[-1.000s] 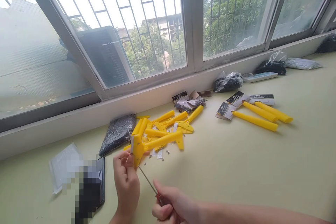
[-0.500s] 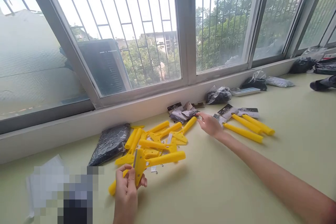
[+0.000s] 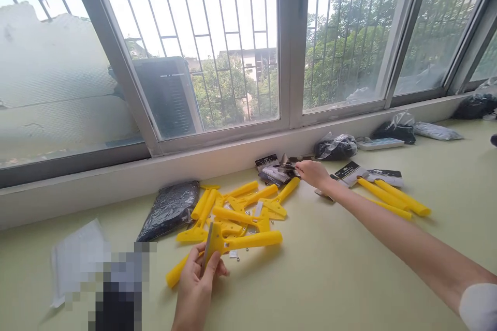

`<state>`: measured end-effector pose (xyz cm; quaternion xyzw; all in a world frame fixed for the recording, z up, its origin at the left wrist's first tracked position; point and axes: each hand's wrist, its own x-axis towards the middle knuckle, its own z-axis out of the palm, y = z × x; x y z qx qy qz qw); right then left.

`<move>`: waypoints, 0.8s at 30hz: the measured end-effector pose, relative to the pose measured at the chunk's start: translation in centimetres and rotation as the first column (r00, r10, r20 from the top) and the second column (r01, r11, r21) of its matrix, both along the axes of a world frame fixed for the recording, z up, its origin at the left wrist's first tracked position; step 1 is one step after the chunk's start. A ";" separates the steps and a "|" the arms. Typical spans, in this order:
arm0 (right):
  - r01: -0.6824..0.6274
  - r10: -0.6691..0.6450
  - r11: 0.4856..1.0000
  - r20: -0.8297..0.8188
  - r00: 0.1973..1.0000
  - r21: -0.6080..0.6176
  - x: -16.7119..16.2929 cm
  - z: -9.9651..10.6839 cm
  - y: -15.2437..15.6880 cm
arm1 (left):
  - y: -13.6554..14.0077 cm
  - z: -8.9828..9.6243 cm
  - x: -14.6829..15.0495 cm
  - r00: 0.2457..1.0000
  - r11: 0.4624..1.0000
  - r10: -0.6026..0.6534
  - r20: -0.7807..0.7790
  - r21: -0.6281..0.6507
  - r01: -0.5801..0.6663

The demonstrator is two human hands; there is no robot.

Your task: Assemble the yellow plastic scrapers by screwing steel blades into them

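Observation:
My left hand (image 3: 200,274) is closed on a yellow scraper (image 3: 248,240), gripping its wide head, where a metal blade shows along the edge; the handle points right. Behind it lies a pile of yellow scrapers (image 3: 248,194), with small metal nuts and bits among them. A loose yellow handle (image 3: 176,271) rests under my left hand. Beyond the pile, my right hand (image 3: 313,174) pinches the edge of a dark packaging card (image 3: 286,166) in a heap of black-and-white printed cards (image 3: 269,171) by the wall.
Three yellow handles (image 3: 404,197) lie at the right beside more printed cards (image 3: 351,171). A black plastic packet (image 3: 171,209) and a white packet (image 3: 79,258) are at the left. Dark bagged items (image 3: 336,147) and a pale flat case (image 3: 380,144) line the window ledge.
The view has turned a little left. My right hand has closed on a card at the heap, and the card edge has tilted. My left hand still holds the scraper.

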<state>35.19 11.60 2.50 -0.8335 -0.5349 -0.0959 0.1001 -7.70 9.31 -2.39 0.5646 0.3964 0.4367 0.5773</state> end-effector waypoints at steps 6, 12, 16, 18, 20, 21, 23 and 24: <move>-0.059 0.059 0.986 0.003 0.998 0.159 -4.1 4.2 -3.9 | -0.9 0.9 0.1 0.995 0.997 -0.069 0.065 -0.020 0.070; -0.169 0.216 0.953 -0.176 0.960 0.250 -12.6 3.4 -11.7 | -1.9 1.4 0.3 0.988 0.996 -0.050 0.147 0.082 0.038; -0.220 0.292 0.950 -0.385 0.875 0.222 -15.6 0.4 -14.4 | -2.4 1.3 0.3 0.986 0.993 -0.091 0.140 0.082 0.080; -0.223 0.300 0.953 -0.542 0.785 0.205 -15.9 -0.9 -14.6 | -2.5 1.3 0.3 0.986 0.991 -0.106 0.132 0.092 0.094; -0.211 0.291 0.957 -0.706 0.646 0.201 -15.6 -1.8 -14.4 | -2.5 1.4 0.4 0.986 0.990 -0.106 0.131 0.102 0.093; -0.205 0.284 0.958 -0.765 0.578 0.201 -15.5 -2.2 -14.3 | -2.5 1.4 0.4 0.986 0.991 -0.101 0.134 0.104 0.087; -0.208 0.285 0.956 -0.816 0.503 0.206 -15.3 -2.8 -14.2 | -2.4 1.5 0.4 0.987 0.993 -0.086 0.138 0.097 0.073; -0.219 0.297 0.952 -0.822 0.486 0.214 -15.4 -3.0 -14.1 | -2.4 1.5 0.3 0.987 0.993 -0.081 0.138 0.092 0.069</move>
